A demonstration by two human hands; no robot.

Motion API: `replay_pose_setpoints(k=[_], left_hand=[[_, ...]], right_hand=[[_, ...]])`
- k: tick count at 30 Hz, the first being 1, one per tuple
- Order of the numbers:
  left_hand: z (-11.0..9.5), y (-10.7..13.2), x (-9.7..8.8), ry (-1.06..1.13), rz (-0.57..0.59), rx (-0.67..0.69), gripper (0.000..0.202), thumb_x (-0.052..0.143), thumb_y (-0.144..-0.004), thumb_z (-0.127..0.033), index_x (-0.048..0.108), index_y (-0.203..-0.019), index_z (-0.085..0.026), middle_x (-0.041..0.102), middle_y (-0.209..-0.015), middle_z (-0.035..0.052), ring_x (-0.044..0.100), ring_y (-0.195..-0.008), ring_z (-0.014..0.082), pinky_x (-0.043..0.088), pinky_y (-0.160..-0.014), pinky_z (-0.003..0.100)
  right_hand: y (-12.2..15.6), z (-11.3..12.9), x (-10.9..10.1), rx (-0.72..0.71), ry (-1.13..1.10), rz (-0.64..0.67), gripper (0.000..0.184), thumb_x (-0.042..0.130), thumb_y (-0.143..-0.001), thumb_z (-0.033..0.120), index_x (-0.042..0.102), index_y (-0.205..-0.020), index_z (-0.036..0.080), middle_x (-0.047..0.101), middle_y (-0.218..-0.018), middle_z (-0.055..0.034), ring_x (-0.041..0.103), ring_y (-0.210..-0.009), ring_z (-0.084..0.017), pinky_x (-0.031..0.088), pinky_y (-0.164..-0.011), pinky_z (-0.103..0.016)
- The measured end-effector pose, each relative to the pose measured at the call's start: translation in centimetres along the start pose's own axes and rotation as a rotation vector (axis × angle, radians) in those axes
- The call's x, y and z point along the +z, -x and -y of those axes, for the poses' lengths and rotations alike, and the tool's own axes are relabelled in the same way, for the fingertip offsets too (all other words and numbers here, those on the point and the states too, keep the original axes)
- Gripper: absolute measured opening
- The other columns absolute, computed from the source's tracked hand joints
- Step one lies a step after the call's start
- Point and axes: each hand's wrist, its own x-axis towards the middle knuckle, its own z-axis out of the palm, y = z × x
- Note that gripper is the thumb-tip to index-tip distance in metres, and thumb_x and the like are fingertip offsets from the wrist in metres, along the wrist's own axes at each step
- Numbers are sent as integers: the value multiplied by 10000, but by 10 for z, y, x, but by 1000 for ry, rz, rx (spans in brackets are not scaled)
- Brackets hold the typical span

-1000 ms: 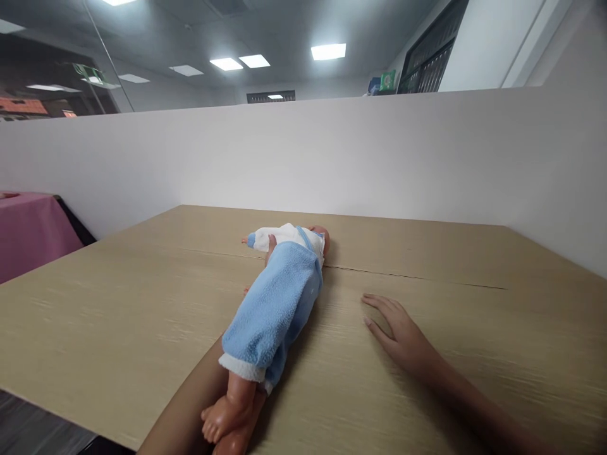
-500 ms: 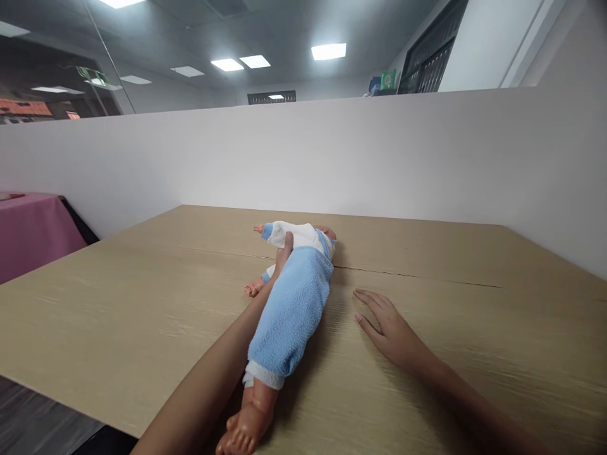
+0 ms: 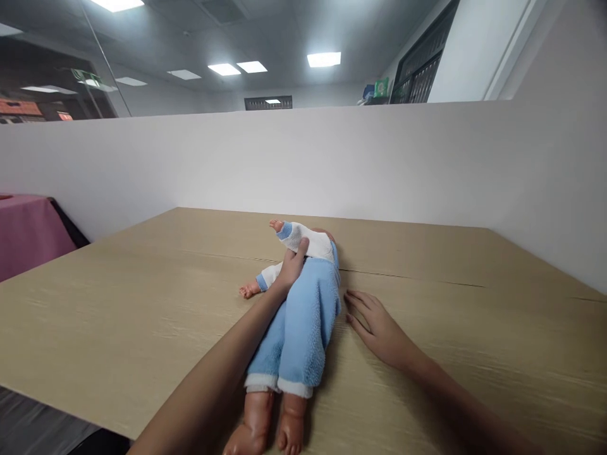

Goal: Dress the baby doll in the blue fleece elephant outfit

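Note:
A baby doll [image 3: 303, 309] in a blue and white fleece suit lies on the wooden table, turned partly onto its side, bare feet toward me. Its head is at the far end, mostly hidden behind the raised arm. My left hand [image 3: 294, 260] is closed around the doll's upper body, the thumb over the front below that arm; the other fingers are hidden beneath. The doll's second arm rests on the table to the left. My right hand [image 3: 372, 319] lies just right of the doll's hip, fingers apart and holding nothing.
The wooden table [image 3: 142, 297] spreads around the doll, with a seam across it. A white partition wall [image 3: 303, 164] rises along its far side and right. At the left stands a table with a pink cloth [image 3: 33, 237]. Dark floor [image 3: 28, 423] shows at lower left.
The doll has rolled from its side toward its back, so both legs now show. My left hand has turned with it, and my right hand has shifted slightly left, nearer the doll.

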Motion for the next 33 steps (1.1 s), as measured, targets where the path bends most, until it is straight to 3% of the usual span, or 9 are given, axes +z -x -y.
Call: replay_pose_setpoints(k=[6,10,13,18,22,25,27,30,33], left_hand=[[7,-3,18,-132,80,25,632,608,-976,-635,684,-1298,-97,725,-1370,164,621,-1334,342,427,-1196,456],[10,-4,40,-333,201,204,458,561,-1021,-541,704,-1200,-144,763,-1234,124,670,-1197,293,480,-1124,435],[8,-2,62,-569,353,318,355,548,-1020,-456,688,-1158,-160,760,-1175,120,691,-1093,282,520,-1036,435],[-2,12,95,-1034,445,350,542,703,-877,-570,648,-1178,-122,717,-1190,193,634,-1148,395,517,-1002,539],[-12,23,101,-1124,555,420,616,740,-851,-609,633,-1286,-186,694,-1249,152,566,-1253,387,456,-1101,556],[-18,26,84,-1068,531,445,519,655,-935,-607,637,-1283,-223,675,-1276,131,577,-1250,342,459,-1103,511],[-20,26,62,-1025,432,472,402,580,-1002,-557,649,-1232,-235,670,-1283,118,588,-1236,311,464,-1090,475],[-15,24,14,-1026,199,436,294,516,-1050,-451,651,-1202,-239,693,-1227,100,604,-1196,285,457,-1073,450],[-2,24,-43,-1109,-52,279,277,529,-1030,-435,669,-1125,-215,709,-1191,117,608,-1171,301,440,-1081,461]], right_hand=[[-4,-2,-3,181,-277,-81,459,522,-1058,465,580,-1467,266,656,-1466,-130,594,-1374,-318,443,-1216,-574],[-10,-14,-5,398,-693,-134,542,479,-1052,622,588,-1467,291,618,-1543,-98,543,-1453,-287,361,-1278,-538],[-14,-24,-9,582,-1034,-172,635,444,-1023,711,599,-1449,266,624,-1544,-119,585,-1422,-298,382,-1262,-531],[-16,-37,-25,747,-1469,-172,624,424,-992,731,669,-1310,254,676,-1473,-142,592,-1426,-303,430,-1241,-505],[-15,-43,-38,800,-1654,-170,836,358,-879,898,665,-1313,252,683,-1455,-169,542,-1472,-326,420,-1251,-535],[-14,-47,-40,786,-1722,-104,792,380,-894,846,621,-1388,276,651,-1511,-140,510,-1503,-304,367,-1284,-540],[-13,-48,-40,751,-1744,-64,700,410,-930,740,604,-1420,279,634,-1540,-117,513,-1505,-278,318,-1313,-499],[-11,-50,-41,752,-1755,-51,639,438,-927,669,636,-1389,274,650,-1525,-114,545,-1479,-266,314,-1312,-425],[-10,-52,-50,763,-1765,-39,572,493,-893,616,670,-1330,292,686,-1481,-105,604,-1421,-298,396,-1269,-466]])
